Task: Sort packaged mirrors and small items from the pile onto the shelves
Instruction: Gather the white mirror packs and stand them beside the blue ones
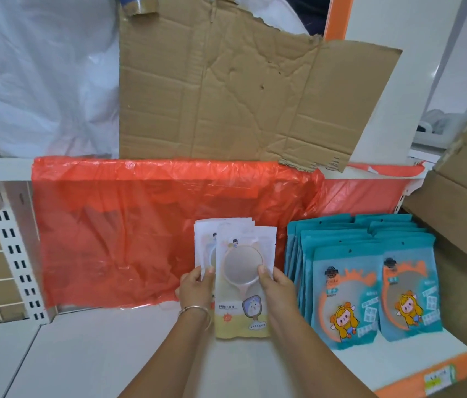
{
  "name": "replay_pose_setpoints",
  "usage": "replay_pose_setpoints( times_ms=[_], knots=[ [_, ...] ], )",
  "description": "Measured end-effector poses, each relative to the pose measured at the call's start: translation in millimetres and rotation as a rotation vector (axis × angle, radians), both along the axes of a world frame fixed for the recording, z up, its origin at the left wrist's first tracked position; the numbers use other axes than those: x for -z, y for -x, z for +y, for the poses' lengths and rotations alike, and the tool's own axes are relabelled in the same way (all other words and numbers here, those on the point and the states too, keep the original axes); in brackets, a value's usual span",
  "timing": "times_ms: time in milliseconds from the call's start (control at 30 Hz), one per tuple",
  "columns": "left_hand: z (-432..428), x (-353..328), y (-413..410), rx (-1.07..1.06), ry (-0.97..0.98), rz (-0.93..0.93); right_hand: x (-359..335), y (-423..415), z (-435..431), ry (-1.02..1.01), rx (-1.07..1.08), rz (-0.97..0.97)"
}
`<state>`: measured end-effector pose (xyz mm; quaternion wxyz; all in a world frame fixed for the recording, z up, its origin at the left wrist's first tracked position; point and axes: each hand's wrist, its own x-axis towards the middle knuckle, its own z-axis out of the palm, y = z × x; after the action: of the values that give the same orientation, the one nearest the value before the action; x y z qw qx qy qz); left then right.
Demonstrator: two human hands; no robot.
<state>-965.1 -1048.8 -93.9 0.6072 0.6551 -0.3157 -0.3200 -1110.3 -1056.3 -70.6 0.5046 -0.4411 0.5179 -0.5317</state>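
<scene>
A stack of white and yellow packaged mirrors [241, 308] stands upright on the white shelf [111, 354], just left of centre. My left hand [196, 288] grips the stack's left edge, thumb in front. My right hand [275, 282] holds its right edge, thumb on the front pack beside the round mirror. Two rows of teal packaged mirrors [344, 297] with a cartoon figure stand on the shelf to the right of the stack, a small gap apart.
A red plastic sheet [140, 225] hangs over the shelf's back wall. Flattened cardboard [226, 81] leans on the shelf above. Brown boxes [465, 202] crowd the right side. A slotted white upright [14, 254] and wire grid stand at left.
</scene>
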Motion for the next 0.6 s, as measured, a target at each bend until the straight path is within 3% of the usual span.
replay_pose_setpoints(
  times_ms=[267, 600],
  knots=[
    [-31, 57, -9, -0.029, -0.010, -0.014, 11, -7, -14, -0.027, -0.042, -0.053],
    [3, 2, 7, -0.109, 0.094, 0.185, 19, -22, -26, -0.019, -0.032, -0.126]
  ],
)
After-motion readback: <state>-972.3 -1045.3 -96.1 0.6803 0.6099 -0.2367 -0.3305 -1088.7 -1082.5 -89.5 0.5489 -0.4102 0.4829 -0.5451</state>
